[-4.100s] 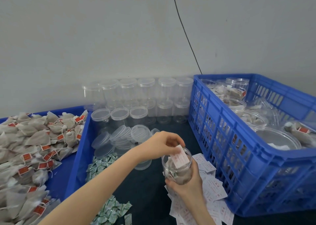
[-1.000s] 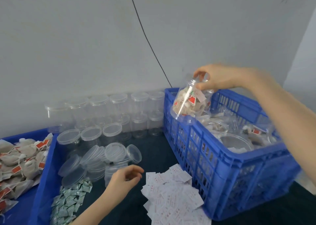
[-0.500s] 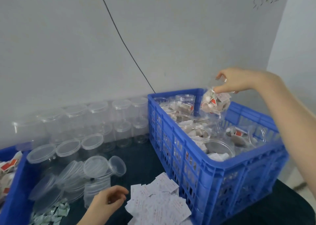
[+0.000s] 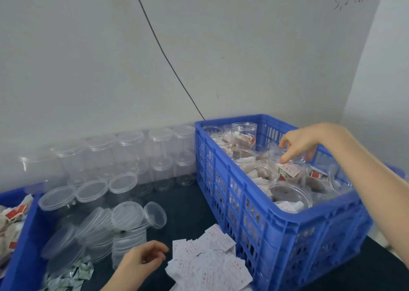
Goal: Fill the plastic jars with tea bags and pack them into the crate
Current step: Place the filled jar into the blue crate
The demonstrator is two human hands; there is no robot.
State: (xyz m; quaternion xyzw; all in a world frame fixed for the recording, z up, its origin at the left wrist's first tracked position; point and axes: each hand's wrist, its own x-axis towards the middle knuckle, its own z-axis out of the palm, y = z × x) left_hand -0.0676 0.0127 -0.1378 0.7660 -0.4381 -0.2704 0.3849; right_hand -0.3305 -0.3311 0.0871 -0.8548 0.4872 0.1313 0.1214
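One filled jar (image 4: 287,169) sits inside the blue crate (image 4: 254,211), directly under the right hand (image 4: 303,142), whose fingers (image 4: 287,155) curl down round its rim. It's clear plastic, no lid on, stuffed w/ tea bags and a white slip w/ red print showing thru the wall. Left hand (image 4: 141,259) hangs low over the dark tabletop (image 4: 188,206) beside the paper slips (image 4: 210,264), fingers loosely curled, holding nothing.

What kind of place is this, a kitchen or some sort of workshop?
Most likely a small hand-packing workshop, not a kitchen. Rows of empty clear jars stand along the wall, a blue crate holds jars filled with tea bags, and a pile of paper slips lies on the dark table.
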